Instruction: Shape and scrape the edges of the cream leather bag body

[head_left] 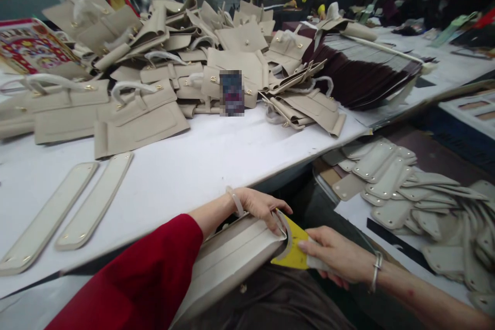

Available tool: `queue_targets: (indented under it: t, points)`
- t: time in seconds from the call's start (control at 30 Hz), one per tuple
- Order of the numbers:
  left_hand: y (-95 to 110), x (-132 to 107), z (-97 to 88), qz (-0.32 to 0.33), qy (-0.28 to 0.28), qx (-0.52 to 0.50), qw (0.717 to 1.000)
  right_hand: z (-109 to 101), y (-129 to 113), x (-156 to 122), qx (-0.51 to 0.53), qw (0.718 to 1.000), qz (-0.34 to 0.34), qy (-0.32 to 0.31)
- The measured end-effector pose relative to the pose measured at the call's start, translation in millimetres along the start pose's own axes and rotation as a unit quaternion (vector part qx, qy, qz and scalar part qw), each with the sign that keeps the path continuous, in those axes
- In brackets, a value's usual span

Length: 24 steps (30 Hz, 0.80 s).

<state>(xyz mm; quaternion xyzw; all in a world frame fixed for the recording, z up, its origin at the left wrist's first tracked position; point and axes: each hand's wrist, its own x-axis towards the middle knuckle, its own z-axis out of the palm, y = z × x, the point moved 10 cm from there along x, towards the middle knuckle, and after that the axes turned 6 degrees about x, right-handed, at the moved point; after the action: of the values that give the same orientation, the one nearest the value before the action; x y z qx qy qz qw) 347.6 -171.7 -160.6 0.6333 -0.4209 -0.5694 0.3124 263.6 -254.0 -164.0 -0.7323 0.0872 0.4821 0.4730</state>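
My left hand [261, 207], in a red sleeve with a pale bangle, grips the end of a beige bag piece [228, 258] lying across my lap. Its fingers curl over the piece's edge. My right hand [336, 258], wearing a silver bracelet, pinches a yellow flat scraper-like tool [294, 252] whose tip sits against the open end of the beige piece. Both hands work below the table's front edge.
Two long beige base strips [69, 206] lie on the white table [193, 165]. A heap of beige bag panels [174, 62] fills the back, with dark maroon sheets [359, 72] to the right. Several rounded beige strips [406, 185] lie on a lower surface. Two people sit beyond.
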Motion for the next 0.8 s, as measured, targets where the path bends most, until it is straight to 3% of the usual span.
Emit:
queue_targets:
  t: [0.43,0.8]
  points:
    - [1,-4,-3.1,0.007,0.006,0.009,1.0,17,11,8,0.098,0.995,0.027,-0.006]
    - [0,-6,-5.1,0.01,0.019,-0.006,1.0,12,7,3,0.05,0.997,0.043,0.039]
